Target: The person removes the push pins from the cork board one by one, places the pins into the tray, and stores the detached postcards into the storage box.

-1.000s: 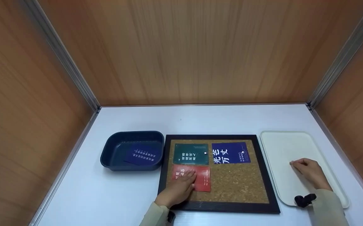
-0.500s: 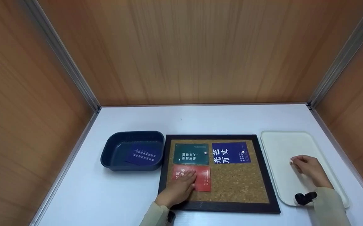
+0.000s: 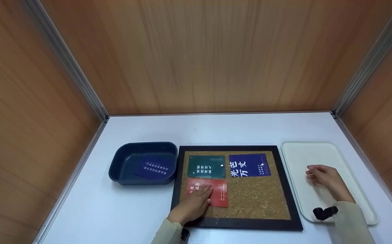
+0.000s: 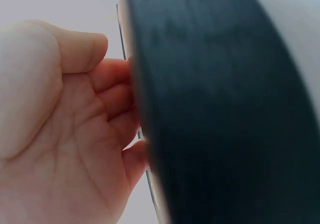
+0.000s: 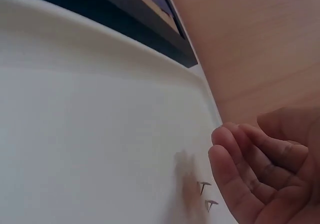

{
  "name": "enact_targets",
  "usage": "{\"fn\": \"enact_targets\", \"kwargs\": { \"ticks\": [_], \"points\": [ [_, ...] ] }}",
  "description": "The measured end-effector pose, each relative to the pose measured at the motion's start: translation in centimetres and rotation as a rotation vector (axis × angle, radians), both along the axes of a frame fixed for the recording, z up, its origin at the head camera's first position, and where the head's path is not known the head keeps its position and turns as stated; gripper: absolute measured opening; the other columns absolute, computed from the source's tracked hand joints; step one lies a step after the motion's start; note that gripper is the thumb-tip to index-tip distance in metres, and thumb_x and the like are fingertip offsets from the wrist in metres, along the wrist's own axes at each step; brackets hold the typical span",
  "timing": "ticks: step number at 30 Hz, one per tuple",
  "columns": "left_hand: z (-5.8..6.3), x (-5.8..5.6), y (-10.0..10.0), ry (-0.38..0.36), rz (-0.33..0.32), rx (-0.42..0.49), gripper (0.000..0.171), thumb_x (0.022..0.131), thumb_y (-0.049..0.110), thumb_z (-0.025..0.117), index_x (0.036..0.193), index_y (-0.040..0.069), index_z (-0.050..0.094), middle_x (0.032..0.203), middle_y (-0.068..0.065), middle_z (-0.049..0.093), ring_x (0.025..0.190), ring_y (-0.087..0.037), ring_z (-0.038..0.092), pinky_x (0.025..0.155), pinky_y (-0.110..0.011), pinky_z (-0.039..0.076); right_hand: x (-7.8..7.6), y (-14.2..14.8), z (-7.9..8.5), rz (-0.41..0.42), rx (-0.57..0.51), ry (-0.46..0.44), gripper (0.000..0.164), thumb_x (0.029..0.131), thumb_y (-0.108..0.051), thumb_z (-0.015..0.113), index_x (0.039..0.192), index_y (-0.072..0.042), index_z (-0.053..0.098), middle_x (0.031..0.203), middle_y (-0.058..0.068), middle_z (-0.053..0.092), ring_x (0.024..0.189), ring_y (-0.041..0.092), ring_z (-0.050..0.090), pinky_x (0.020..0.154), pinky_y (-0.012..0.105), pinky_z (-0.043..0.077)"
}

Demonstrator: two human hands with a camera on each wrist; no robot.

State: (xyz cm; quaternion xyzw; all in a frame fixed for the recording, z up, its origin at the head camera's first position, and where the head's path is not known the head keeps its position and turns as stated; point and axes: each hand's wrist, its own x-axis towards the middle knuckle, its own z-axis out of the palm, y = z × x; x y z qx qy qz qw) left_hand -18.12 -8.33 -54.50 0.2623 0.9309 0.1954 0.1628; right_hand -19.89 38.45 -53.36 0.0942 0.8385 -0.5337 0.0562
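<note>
My left hand point(image 3: 191, 205) lies flat, pressing on a red card point(image 3: 220, 193) at the lower left of the cork board point(image 3: 257, 200). In the left wrist view the board's dark frame point(image 4: 220, 104) hides the fingertips. My right hand point(image 3: 328, 179) is over the white tray point(image 3: 313, 152), thumb and fingers drawn together on a small thumbtack, mostly hidden by the fingers. Below it, in the right wrist view, two thumbtacks point(image 5: 205, 185) rest point down on the tray. A green card point(image 3: 207, 166) and a purple card point(image 3: 250, 164) lie on the board's upper half, each with a white tack.
Left of the board stands a dark blue bin point(image 3: 124, 178) with a purple card point(image 3: 153, 166) inside. Wooden panels point(image 3: 216, 61) close off the back and both sides of the white table point(image 3: 91, 203).
My right hand has risen a little from the tray and shifted left, its fingertips still together. The left hand and the red card have stayed in place.
</note>
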Motion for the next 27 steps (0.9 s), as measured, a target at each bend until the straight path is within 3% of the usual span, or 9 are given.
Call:
{"fn": "enact_targets", "kwargs": {
  "ticks": [14,27],
  "points": [
    [-0.1,0.0,-0.1,-0.014,-0.002,-0.005,0.049,0.105,0.032,0.034,0.151,0.015,0.033,0.158,0.000,0.028,0.147,-0.021,0.025,0.119,-0.042,0.027,-0.6,-3.1,1.3,0.043,-0.264,-0.034,0.066,0.099,-0.034,0.052,0.141,0.014,0.034,0.114,0.004,0.067,0.096,0.004,0.067,0.087,0.022,0.056],
    [0.1,0.2,-0.1,0.014,-0.014,0.016,0.048,0.105,0.030,0.035,0.150,0.012,0.035,0.157,-0.003,0.030,0.146,-0.022,0.027,0.118,-0.041,0.028,-1.2,-6.8,1.7,0.128,-0.319,-0.037,0.064,0.101,-0.033,0.049,0.142,0.013,0.032,0.124,0.013,0.063,0.102,0.008,0.066,0.090,0.024,0.055]
  ]
}}
